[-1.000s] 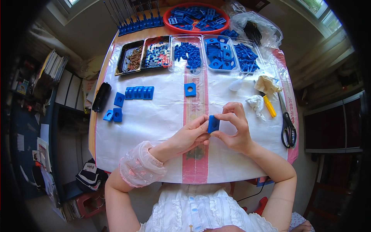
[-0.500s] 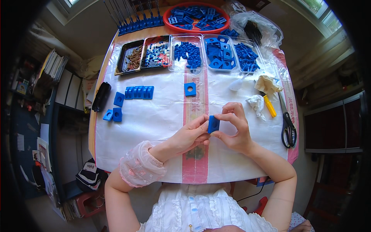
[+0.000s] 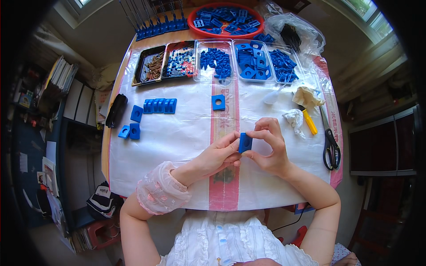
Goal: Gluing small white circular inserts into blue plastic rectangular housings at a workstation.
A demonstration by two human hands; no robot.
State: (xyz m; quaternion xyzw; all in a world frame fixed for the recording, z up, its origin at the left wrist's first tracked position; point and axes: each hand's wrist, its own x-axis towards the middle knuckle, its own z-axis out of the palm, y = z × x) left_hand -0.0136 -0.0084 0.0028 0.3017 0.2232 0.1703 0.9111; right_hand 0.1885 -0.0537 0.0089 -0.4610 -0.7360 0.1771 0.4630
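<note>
A blue plastic plate with a round hole (image 3: 245,142) is held upright over the middle of the table. My left hand (image 3: 217,155) grips its left side, fingers closed. On its right, my right hand (image 3: 271,150) pinches its top and bottom edges between fingers and thumb. Farther off, a similar blue plate (image 3: 218,102) lies flat on the pink stripe of the table cover. To the left stands a row of blue pieces (image 3: 159,106) set side by side, with loose blue plates (image 3: 135,131) below it.
Trays of screws (image 3: 155,66), nuts (image 3: 179,62) and blue parts (image 3: 254,62) line the back, before a red basin (image 3: 225,36). On the right lie scissors (image 3: 330,148), a yellow-handled tool (image 3: 310,122) and crumpled paper (image 3: 294,120). A black case (image 3: 116,111) sits at the left edge.
</note>
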